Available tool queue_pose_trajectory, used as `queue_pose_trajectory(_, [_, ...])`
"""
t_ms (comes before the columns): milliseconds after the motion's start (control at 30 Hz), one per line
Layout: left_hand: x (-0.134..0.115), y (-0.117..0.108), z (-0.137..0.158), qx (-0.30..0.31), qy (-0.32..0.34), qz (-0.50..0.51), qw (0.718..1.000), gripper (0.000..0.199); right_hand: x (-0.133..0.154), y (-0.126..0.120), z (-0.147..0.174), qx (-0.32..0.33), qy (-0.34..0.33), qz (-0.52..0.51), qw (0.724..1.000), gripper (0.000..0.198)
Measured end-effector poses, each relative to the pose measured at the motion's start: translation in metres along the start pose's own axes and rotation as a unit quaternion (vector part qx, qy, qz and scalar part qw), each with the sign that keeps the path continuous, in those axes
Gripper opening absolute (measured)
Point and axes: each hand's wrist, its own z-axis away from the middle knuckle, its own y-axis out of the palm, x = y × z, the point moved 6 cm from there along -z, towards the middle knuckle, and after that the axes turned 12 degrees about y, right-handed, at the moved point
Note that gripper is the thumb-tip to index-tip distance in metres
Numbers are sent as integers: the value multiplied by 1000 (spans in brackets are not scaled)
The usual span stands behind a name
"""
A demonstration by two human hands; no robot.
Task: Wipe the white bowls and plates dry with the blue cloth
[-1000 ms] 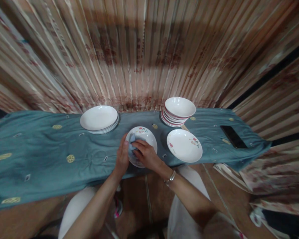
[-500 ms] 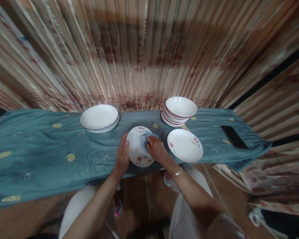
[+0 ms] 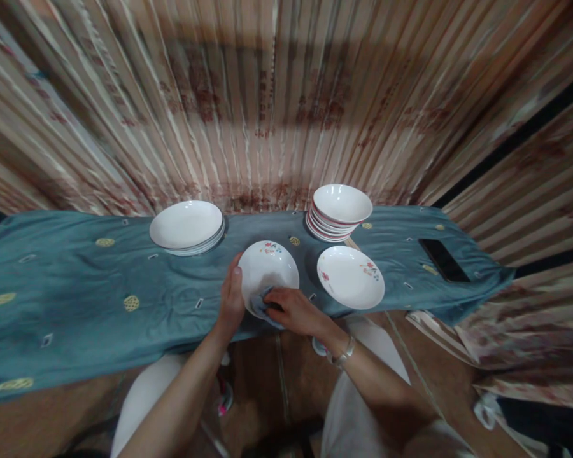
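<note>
A white plate with a flower print is in front of me at the table's near edge. My left hand grips its left rim, thumb on top and fingers around the side. In my right hand a bunched blue-grey cloth is pressed on the lower part of the plate, covering the print there. Just right of it lies a second flowered plate, touched by neither hand.
Behind on the left stands a stack of white plates. A stack of red-rimmed white bowls stands at the back right. A black phone lies toward the right end of the green tablecloth. Pleated curtains hang behind.
My right hand has moved the cloth from the plate's upper right down to its lower edge. My left hand keeps its hold on the rim.
</note>
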Motion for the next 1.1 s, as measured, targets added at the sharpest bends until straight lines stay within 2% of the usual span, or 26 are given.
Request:
queue_pose_trajectory(200, [-4, 2, 0, 9, 8, 1, 1000, 55, 9, 7, -11, -19, -10, -52, 998, 10])
queue_pose_trajectory(400, [0, 1, -1, 25, 10, -25, 999, 59, 20, 6, -26, -80, -7, -106, 991, 12])
queue_pose_trajectory(633, [-4, -1, -2, 30, 34, -36, 998, 54, 27, -3, -47, -150, 10, -69, 986, 19])
queue_pose_trajectory(867, [-7, 0, -2, 43, 40, -58, 997, 53, 11, -12, -66, -221, 23, -64, 973, 24])
queue_pose_trajectory(1100, [-6, -4, 1, 32, 11, -62, 998, 58, -6, -15, -76, -243, 53, 45, 968, 19])
